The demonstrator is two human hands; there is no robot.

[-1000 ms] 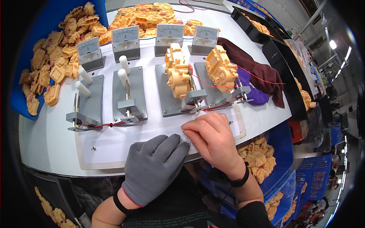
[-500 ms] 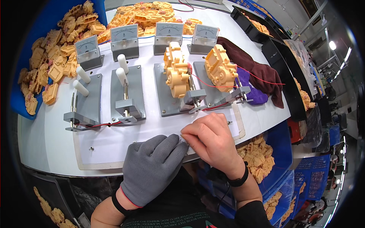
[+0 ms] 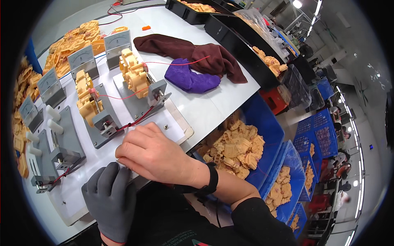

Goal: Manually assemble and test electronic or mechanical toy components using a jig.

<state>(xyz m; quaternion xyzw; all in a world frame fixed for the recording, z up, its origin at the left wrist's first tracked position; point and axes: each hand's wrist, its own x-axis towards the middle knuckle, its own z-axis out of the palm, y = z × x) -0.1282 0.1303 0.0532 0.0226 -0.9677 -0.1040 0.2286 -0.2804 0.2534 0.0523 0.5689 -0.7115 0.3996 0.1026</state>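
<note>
My left hand, in a grey knit glove, is closed at the front edge of the work board. Bare and pinched, my right hand meets its fingertips. Whatever lies between the fingers is too small and covered to make out. Just beyond are two grey test fixtures, each carrying a yellow plastic gear housing: a left housing and a right housing, both with a thin red wire. Farther left, a fixture with white pegs and another beside it hold no housing. Several analog meters stand behind.
A purple cloth and a maroon cloth lie on the table's right part. Black trays line its far right edge. Below, a blue bin holds yellow housings. More housings are heaped behind the meters.
My view has turned to the right, so the fixtures and hands appear farther left and more of the right-hand bins shows. Both hands stay together, fingertips meeting.
</note>
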